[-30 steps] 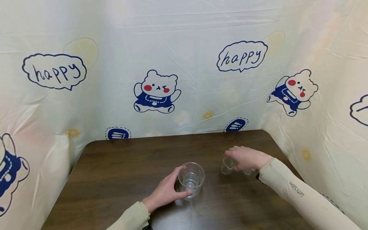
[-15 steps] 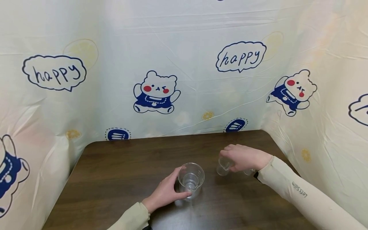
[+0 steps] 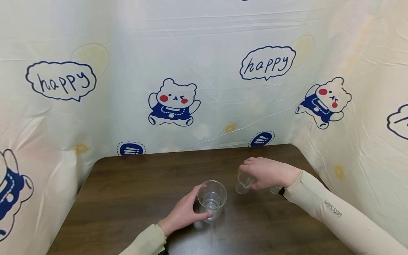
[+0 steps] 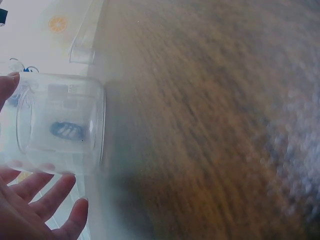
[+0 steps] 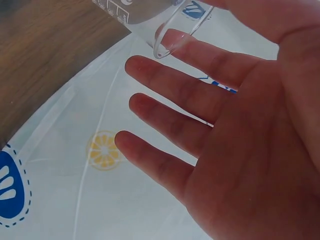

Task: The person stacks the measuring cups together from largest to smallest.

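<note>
A large clear glass beaker (image 3: 224, 197) stands upright on the table, with a smaller beaker (image 3: 211, 201) nested inside it. My left hand (image 3: 182, 215) holds the large beaker from its left side, thumb and fingers spread around the wall. To the right, my right hand (image 3: 266, 172) pinches a small clear beaker (image 3: 243, 187) near its rim between thumb and index finger. In the right wrist view the other fingers extend away from that beaker (image 5: 145, 20). Whether its base touches the table, I cannot tell.
Another small glass vessel (image 3: 275, 190) stands behind the right wrist, mostly hidden. The dark wooden table (image 3: 143, 184) reaches back to a printed curtain (image 3: 216, 88), which also hangs along both sides.
My right hand has moved a little to the left with the small beaker, nearer the large one. The left hand and the nested beakers have stayed in place.
</note>
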### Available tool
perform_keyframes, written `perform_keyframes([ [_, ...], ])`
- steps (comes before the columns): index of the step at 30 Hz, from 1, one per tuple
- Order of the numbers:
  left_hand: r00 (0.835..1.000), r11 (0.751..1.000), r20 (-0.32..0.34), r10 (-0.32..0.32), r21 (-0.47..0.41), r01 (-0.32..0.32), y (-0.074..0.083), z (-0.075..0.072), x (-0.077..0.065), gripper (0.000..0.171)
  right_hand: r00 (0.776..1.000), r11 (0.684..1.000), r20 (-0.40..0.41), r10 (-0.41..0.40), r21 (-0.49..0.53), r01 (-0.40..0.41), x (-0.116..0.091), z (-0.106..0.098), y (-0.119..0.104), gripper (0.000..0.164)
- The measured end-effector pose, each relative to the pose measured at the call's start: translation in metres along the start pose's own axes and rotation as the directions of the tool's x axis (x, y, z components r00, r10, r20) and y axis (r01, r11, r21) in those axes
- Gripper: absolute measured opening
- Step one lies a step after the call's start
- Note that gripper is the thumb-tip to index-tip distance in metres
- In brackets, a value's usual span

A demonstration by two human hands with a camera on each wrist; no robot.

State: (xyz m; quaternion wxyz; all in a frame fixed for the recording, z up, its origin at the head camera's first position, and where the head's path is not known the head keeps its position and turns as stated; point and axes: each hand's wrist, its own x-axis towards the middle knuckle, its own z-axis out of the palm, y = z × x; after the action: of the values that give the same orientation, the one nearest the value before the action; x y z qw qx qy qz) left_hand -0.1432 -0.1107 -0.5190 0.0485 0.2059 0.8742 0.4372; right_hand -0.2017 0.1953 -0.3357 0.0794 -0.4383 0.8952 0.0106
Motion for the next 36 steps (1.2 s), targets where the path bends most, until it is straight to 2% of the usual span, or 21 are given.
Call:
perform_keyframes([
  [27, 1.0, 1.0, 0.007, 0.006, 0.001, -0.006, -0.003, 0.001, 0.003, 0.094, 0.991, 0.989, -0.053, -0.12, -0.088, 0.115, 0.021, -0.017, -0.028, 0.04],
  [36, 1.0, 1.0, 0.007, -0.001, 0.007, 0.001, -0.004, 0.001, 0.003, 0.094, 0.988, 0.986, -0.033, -0.153, -0.078, 0.15, 0.032, -0.018, -0.037, 0.039],
])
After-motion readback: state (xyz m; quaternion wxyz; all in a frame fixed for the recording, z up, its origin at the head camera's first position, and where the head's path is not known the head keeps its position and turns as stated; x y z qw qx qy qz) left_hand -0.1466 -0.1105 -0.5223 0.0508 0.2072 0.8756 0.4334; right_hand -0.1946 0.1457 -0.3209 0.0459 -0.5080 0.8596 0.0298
